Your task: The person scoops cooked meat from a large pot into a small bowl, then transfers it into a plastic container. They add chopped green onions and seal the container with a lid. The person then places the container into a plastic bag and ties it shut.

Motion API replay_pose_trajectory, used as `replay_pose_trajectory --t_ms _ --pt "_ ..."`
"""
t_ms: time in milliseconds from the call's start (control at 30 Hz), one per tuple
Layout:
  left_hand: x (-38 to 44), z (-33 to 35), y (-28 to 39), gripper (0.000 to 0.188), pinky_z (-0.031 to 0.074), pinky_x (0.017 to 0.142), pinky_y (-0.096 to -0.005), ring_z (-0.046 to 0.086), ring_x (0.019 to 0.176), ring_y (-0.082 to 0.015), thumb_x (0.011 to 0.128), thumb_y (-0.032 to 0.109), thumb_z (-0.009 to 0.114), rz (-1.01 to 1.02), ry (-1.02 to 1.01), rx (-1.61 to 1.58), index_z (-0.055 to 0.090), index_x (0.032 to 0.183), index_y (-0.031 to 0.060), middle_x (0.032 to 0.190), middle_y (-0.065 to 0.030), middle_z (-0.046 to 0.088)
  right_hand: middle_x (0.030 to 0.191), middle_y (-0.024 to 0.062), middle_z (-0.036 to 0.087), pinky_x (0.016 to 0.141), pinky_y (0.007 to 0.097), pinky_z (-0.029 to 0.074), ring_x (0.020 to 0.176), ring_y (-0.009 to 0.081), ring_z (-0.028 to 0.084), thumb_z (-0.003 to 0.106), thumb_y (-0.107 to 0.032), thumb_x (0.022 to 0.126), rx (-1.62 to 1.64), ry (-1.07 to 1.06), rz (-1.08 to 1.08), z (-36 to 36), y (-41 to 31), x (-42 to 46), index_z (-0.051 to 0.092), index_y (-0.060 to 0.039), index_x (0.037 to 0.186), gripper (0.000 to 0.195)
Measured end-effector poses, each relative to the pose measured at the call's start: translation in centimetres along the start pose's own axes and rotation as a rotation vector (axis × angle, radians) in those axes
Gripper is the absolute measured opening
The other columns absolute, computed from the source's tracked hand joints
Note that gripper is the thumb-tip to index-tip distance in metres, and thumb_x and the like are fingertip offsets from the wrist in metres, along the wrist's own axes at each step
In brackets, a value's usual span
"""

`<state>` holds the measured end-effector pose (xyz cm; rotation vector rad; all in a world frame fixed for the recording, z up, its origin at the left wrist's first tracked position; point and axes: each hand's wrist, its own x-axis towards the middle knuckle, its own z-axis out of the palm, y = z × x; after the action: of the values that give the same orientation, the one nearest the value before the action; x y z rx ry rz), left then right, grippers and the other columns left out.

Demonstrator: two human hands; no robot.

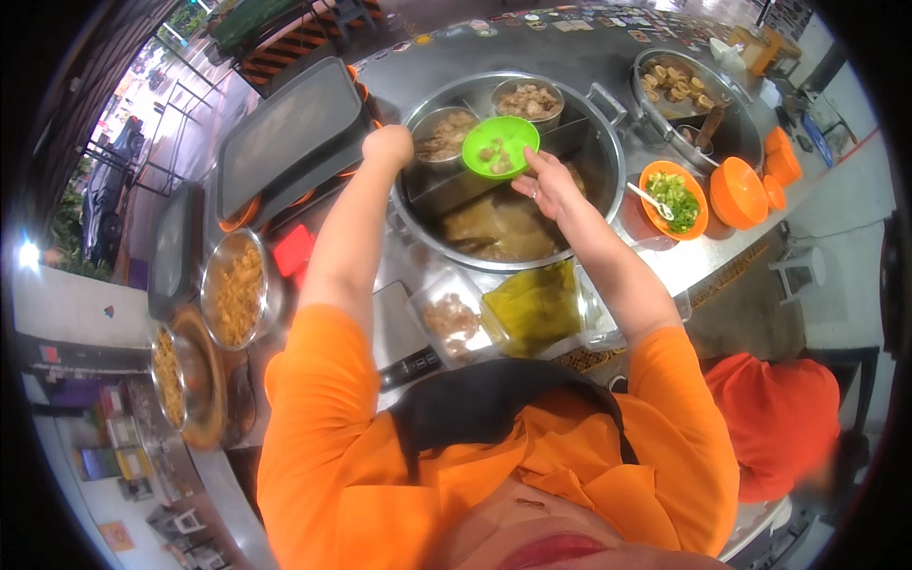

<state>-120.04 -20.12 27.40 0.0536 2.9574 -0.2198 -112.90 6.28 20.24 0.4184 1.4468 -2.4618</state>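
My right hand (548, 184) holds a bright green bowl (524, 135) by its near right rim, tilted over the large divided steel pot (618, 171). Several pieces of cooked meat (499, 158) lie in the bowl. At the pot's left rim my left hand (388, 148) is closed in a fist around a dark utensil (426, 147). That tool reaches into a round metal container of meat pieces (450, 132); its tip is hard to make out. Another container of meat (529, 102) stands at the pot's back. Brown broth (502, 224) fills the front compartment.
A second steel pot (638, 107) is at the back right. Nearer are an orange bowl of chopped greens (673, 196) and orange bowls (737, 192). Dark trays (292, 135) and a steel bowl of food (239, 296) stand left. A scale (395, 324) lies in front; a person's red sleeve (776, 420) shows right.
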Motion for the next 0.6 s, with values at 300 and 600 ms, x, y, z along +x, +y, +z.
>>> replay_pose_trajectory --t_ms 300,600 --pt "-4.5 -1.2 -2.6 0.034 0.05 0.085 -0.0393 0.063 0.1 -0.0271 0.081 0.018 0.054 -0.032 0.04 -0.166 0.069 0.111 0.0229 0.108 -0.008 0.067 0.135 0.0194 0.042 0.094 0.0449 0.046 0.111 0.0344 0.056 0.059 -0.027 0.093 -0.011 0.01 -0.001 -0.1 -0.6 0.3 0.024 -0.0015 0.141 0.064" --pt "-9.1 -6.1 -2.4 0.033 0.049 0.084 -0.0394 0.063 0.097 -0.0288 0.082 0.023 0.057 0.127 0.176 -0.286 0.067 0.114 0.0187 0.104 -0.01 0.067 0.132 0.0177 0.046 0.096 0.0464 0.044 0.112 0.0335 0.055 0.059 -0.027 0.093 -0.013 -0.056 -0.019 1.3 -0.3 1.2 0.027 -0.0025 0.139 0.061"
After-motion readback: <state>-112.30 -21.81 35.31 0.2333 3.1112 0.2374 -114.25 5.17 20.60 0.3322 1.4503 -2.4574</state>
